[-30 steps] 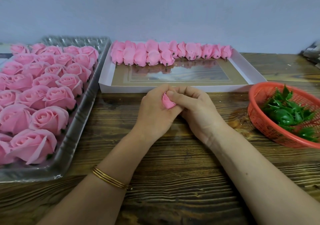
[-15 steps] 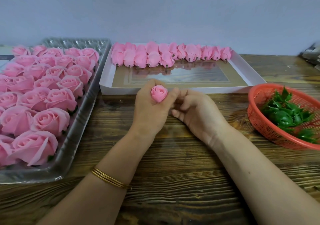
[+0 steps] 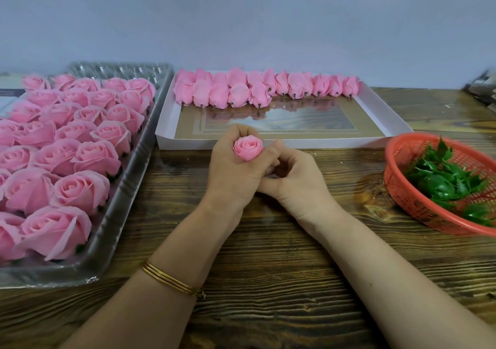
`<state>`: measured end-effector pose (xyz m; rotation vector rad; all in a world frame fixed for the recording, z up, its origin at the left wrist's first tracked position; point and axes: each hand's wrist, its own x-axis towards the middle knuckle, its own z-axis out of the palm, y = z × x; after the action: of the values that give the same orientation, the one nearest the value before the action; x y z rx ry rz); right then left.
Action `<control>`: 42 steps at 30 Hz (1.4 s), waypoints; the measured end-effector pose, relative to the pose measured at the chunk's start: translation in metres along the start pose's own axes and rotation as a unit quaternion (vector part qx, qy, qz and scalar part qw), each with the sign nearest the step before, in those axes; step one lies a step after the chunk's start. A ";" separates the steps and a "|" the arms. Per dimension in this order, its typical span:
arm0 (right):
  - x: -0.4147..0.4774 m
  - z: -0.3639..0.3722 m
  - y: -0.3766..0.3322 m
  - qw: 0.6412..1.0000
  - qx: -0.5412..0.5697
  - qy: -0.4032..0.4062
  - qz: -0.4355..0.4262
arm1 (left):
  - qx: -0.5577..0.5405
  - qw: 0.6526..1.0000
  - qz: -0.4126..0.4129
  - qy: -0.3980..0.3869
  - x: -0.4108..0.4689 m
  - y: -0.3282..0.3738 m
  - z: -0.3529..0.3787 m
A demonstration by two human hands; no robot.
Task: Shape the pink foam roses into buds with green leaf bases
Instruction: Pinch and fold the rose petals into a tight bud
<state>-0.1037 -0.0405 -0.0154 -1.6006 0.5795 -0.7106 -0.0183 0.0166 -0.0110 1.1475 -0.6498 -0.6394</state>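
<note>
Left hand (image 3: 230,171) centre frame, fingers wrapped round the pink bud (image 3: 248,148), bloom tipped up at the camera, base hidden in the fist. Right hand (image 3: 295,179) curls against it, grip unclear, and lies nearer the green leaf bases (image 3: 442,179) in the basket (image 3: 400,187), far right.

the base of the pink rose bud (image 3: 247,148) is hidden inside the left hand (image 3: 230,172), the fingertips of the right hand (image 3: 299,180) tuck out of sight behind it, the rose tray (image 3: 128,187) runs off the left edge, the red basket (image 3: 402,190) off the right, and a far-right object (image 3: 483,88) is blurred.
</note>
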 end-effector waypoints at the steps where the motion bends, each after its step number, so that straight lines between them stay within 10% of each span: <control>1: 0.001 -0.002 0.000 1.000 0.004 -0.005 0.000 | -0.003 1.000 -0.003 -0.006 0.000 0.000 0.000; 42: 0.003 -0.010 0.002 0.997 0.019 -0.080 -0.008 | 0.018 0.998 -0.012 -0.056 0.001 0.000 -0.001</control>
<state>-0.1085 -0.0501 -0.0162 -1.6114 0.4335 -0.5961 -0.0169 0.0164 -0.0114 1.1603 -0.7457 -0.7197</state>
